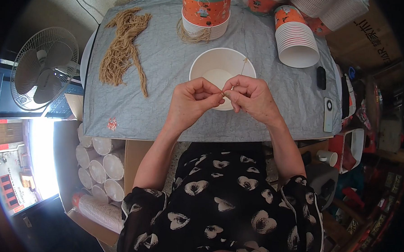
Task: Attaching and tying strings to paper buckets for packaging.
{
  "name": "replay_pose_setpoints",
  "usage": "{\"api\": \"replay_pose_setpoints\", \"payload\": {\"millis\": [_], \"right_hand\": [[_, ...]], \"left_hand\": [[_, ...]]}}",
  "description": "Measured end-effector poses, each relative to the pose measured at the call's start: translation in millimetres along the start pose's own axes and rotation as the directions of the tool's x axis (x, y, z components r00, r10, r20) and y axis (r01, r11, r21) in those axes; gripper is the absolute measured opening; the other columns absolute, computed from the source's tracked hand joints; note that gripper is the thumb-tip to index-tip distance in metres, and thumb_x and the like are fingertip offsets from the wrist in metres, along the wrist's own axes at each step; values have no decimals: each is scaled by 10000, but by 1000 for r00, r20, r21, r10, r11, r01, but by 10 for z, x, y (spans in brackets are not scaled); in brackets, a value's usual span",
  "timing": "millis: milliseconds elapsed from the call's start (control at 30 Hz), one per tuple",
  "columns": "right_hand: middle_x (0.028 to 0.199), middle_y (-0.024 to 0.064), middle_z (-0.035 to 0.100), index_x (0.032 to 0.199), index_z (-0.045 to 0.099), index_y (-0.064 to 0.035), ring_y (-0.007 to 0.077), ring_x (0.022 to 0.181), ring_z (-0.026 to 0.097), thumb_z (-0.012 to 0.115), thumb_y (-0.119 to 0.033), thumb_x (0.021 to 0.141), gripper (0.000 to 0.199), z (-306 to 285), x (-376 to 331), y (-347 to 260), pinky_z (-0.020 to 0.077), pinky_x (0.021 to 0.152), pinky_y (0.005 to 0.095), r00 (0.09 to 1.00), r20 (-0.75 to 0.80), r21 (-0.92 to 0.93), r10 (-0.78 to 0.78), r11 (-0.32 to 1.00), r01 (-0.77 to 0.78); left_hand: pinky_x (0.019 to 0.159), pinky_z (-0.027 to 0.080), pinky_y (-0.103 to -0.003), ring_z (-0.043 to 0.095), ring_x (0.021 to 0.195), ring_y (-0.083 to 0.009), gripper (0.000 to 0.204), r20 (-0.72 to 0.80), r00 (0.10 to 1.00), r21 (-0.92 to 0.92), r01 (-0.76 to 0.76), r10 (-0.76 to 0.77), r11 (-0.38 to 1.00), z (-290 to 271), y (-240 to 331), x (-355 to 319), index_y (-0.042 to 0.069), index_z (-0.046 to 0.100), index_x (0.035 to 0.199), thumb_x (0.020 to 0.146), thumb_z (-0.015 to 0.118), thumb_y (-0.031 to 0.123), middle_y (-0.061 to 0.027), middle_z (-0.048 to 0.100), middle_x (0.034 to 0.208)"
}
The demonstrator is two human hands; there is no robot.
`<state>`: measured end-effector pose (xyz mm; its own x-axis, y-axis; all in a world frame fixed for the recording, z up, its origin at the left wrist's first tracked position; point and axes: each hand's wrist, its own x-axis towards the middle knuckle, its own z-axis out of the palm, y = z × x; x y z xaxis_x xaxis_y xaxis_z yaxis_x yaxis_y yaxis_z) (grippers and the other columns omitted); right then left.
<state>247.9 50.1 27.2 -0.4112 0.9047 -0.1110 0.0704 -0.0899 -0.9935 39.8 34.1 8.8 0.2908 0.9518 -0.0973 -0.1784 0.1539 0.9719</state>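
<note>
Over a white paper tub [199,64], my left hand [188,102] and my right hand [255,99] meet fingertip to fingertip. Both are closed in a pinch on a thin piece of brown twine [243,66]. One end of it rises above my right hand, in front of the tub's far rim. What lies between the fingertips is too small to make out fully. Behind the tub stands a stack of orange-patterned paper tubs [206,17], with loops of twine [193,35] hanging round its lower part. A large bundle of cut twine [122,50] lies at the far left.
More nested paper tubs [296,38] lie on their side at the right, with plastic-wrapped stacks [332,7] behind. A black object [321,78] and a phone [328,114] rest near the right edge. Red-white scraps [112,124] lie front left. A fan [45,68] stands beyond the table.
</note>
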Motion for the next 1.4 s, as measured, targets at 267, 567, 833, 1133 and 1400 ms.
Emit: {"api": "replay_pose_setpoints", "payload": {"millis": [267, 567, 833, 1133, 1400], "right_hand": [[697, 2, 619, 982, 555, 1, 41, 600, 546, 548, -51, 980, 53, 15, 22, -2, 427, 525, 204, 995, 61, -6, 73, 997, -72], [703, 37, 640, 1003, 575, -2, 57, 594, 577, 504, -60, 975, 95, -6, -6, -9, 425, 501, 199, 995, 16, 50, 95, 994, -95], [716, 11, 640, 1042, 627, 7, 39, 613, 571, 606, -94, 986, 118, 31, 4, -15, 417, 505, 191, 1000, 12, 31, 29, 999, -29], [715, 8, 640, 972, 633, 7, 34, 585, 545, 594, -94, 1001, 112, 12, -11, -20, 402, 497, 183, 997, -2, 67, 73, 995, -73], [707, 16, 644, 957, 617, -13, 35, 553, 526, 582, -102, 1009, 109, 23, -13, 12, 387, 483, 183, 997, -9, 116, 76, 990, -75]], "left_hand": [[812, 612, -265, 734, 905, -167, 92, -16, 1000, -56, -23, 22, 998, 15, -26, 1, -41, 654, 1001, 931, 704, -7, -115, 728, 968], [801, 613, -261, 736, 891, -168, 85, -15, 1000, -144, 4, -7, 990, 5, -41, 10, -29, 652, 995, 929, 703, -11, -124, 730, 958], [758, 609, -261, 735, 871, -159, 78, 8, 1000, -106, 20, -19, 994, -2, -16, 14, -22, 659, 980, 927, 711, 3, -110, 732, 939], [774, 606, -257, 733, 881, -158, 129, 8, 997, -163, 76, -76, 984, 9, 13, 13, -36, 657, 1038, 930, 708, 12, -111, 731, 958], [804, 606, -259, 736, 914, -171, 174, 3, 999, -117, 53, -53, 992, 19, -16, 21, -51, 657, 1083, 930, 704, 15, -113, 733, 981]]}}
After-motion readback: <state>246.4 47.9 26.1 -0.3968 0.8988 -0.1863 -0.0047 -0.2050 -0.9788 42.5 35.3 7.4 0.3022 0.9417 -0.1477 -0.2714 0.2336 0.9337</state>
